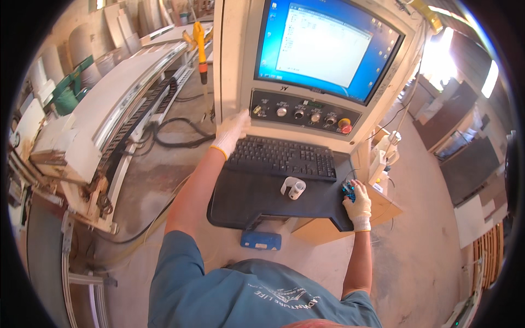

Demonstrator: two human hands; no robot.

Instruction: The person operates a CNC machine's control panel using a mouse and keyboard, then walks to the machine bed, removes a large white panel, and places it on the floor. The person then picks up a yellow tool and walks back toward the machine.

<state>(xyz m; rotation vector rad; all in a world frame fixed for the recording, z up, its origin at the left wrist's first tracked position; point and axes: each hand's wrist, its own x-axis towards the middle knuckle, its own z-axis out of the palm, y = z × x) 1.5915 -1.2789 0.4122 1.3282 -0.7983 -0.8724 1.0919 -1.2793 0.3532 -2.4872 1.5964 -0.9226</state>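
My left hand [233, 131], in a pale knitted glove, is raised beside the left end of the black control panel [304, 112], close to a key switch [257, 111]. Its fingers are smeared, so whether they touch anything is unclear. Over a dark computer mouse [348, 189] with blue patches curls my gloved right hand [359, 205], at the right side of the black keyboard shelf [246, 200]. A black keyboard [284, 157] lies between the hands. Above the panel, the monitor [328, 46] shows a white window on a blue desktop.
A white curled plastic piece [296, 188] sits on the shelf below the keyboard. The panel carries several knobs and a red emergency stop button [345, 126]. A yellow hoist pendant [200, 52] hangs at the left by a long machine bed [104, 112]. A blue box [261, 240] lies under the shelf.
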